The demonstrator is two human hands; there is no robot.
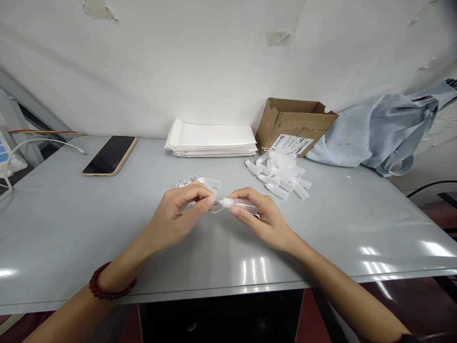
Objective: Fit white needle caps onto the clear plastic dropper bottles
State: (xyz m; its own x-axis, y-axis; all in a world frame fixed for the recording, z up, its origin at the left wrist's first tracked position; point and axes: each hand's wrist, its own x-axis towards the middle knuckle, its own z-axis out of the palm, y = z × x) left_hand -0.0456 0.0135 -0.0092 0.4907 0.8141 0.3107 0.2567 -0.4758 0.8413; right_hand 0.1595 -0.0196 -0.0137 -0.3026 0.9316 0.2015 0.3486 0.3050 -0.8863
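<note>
A small translucent squeeze bottle (244,206) with a white collar and pointed nozzle lies sideways in my right hand (262,216), its fingers wrapped round the body. At the nozzle end, my left hand (187,207) pinches the tip between thumb and forefinger. Those fingers hide the very end of the nozzle. A thin clear loop hangs just below the pinch. Behind my left hand lies a small group of similar bottles (210,182) with looped straps, partly covered by the hand. To the right, beyond my right hand, is a heap of such bottles (282,174).
A stack of white packets (214,138) lies against the wall beside an open cardboard box (296,121). Light blue cloth (374,131) is bunched at the right. A phone (110,155) and a white cable (46,141) are on the left of the grey table (89,214).
</note>
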